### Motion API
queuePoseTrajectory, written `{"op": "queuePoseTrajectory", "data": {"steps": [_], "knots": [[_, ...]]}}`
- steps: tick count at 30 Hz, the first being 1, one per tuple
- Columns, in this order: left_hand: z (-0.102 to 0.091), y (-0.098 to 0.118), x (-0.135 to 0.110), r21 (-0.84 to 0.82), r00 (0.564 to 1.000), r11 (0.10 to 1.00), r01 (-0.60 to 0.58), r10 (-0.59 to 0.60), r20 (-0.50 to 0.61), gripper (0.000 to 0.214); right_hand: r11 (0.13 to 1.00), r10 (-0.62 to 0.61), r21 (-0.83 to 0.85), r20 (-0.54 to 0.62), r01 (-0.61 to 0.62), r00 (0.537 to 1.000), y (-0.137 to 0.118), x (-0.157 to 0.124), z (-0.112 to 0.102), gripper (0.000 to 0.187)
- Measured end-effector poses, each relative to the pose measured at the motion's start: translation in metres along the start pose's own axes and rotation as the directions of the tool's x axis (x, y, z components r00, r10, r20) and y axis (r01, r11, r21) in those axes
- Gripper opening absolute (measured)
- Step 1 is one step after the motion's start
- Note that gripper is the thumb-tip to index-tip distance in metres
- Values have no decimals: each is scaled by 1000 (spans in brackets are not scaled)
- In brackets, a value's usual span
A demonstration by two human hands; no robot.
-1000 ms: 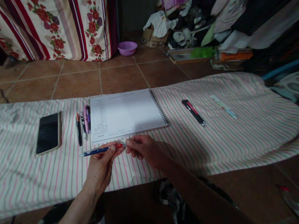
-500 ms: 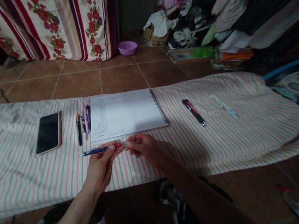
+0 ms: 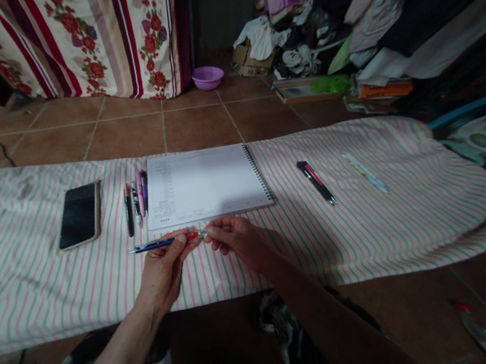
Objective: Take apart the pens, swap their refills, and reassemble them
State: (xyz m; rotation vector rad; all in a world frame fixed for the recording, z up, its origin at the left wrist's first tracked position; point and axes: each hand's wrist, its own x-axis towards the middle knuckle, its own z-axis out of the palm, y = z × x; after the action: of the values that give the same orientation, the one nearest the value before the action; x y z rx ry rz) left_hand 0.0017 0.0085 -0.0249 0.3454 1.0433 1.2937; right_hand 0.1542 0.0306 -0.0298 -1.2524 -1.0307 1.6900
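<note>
Left of both hands lie a phone [image 3: 77,217] and, nearer, four pens [image 3: 136,204]. The left hand [image 3: 168,267] is closed on a blue pen [image 3: 156,244]; the right hand [image 3: 237,239] pinches its right end, fine work probably calling for a steady left hold. Beyond stands a purple basin [image 3: 208,78], contents unclear.

Glossy plastic on the blue pen [image 3: 156,245], smooth matt paper across the notebook [image 3: 214,177], matt, creased cloth [image 3: 384,227] underneath, phone [image 3: 76,217] glossy at left, smooth plastic bowl [image 3: 208,79] far off!

A silver-tipped blue pen [image 3: 155,244], red toward its right end, lies nearly level in the left hand [image 3: 166,266].
</note>
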Motion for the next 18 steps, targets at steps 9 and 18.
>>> {"op": "queuePoseTrajectory", "data": {"steps": [9,18], "knots": [[-1,-1,1,3,1000,1000,-2,2,-2,17,1000,4,-21,-2,-4,1000,1,0,-1,25],[1,0,0,3,1000,1000,-5,6,-14,14,1000,27,-13,16,-27,1000,0,-1,-2,27]]}}
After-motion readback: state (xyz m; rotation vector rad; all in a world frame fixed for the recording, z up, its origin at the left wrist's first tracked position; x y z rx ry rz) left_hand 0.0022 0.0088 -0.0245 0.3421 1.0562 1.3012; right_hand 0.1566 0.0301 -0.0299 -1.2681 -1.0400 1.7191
